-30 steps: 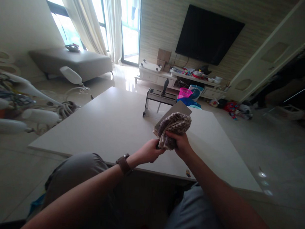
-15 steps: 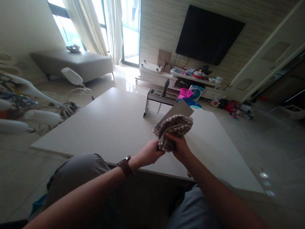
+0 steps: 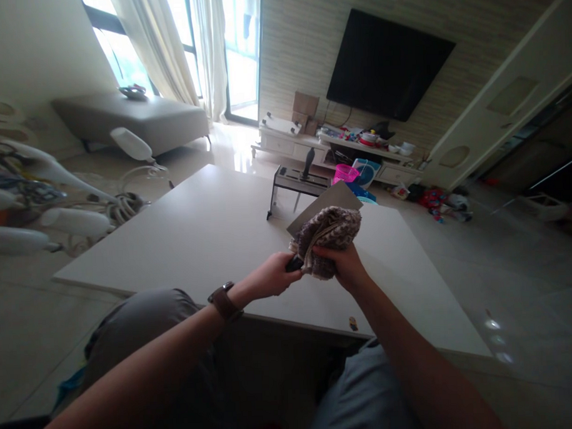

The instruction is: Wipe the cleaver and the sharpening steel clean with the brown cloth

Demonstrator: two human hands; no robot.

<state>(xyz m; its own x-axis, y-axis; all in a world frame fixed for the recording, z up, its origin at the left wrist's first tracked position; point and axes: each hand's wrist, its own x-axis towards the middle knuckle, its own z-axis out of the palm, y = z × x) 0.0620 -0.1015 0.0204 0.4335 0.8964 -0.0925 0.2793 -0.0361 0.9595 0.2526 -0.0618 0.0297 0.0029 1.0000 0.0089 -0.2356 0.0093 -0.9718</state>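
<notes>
My left hand (image 3: 275, 275), with a watch on the wrist, is closed round the black handle of a cleaver (image 3: 323, 200). Its broad grey blade points up and away to the right over the table. A folded brown-and-white patterned towel (image 3: 334, 230) lies against the blade and hides its lower part. My right hand (image 3: 343, 266) grips the towel from the right, thumb on top. Behind the blade stands a dark knife rack (image 3: 298, 181) with a black handle sticking up from it.
Both hands are above a white table (image 3: 184, 243). A small yellow-and-black object (image 3: 353, 323) lies by its near edge. Beyond the table are a pink basket (image 3: 345, 173) and a cluttered TV cabinet (image 3: 297, 145). White lamp shades (image 3: 75, 220) on curved arms stand at the left.
My left hand has drawn slightly left from the towel, baring more of the black handle. The towel has shifted slightly up the blade. The small yellow-and-black object shows more fully.
</notes>
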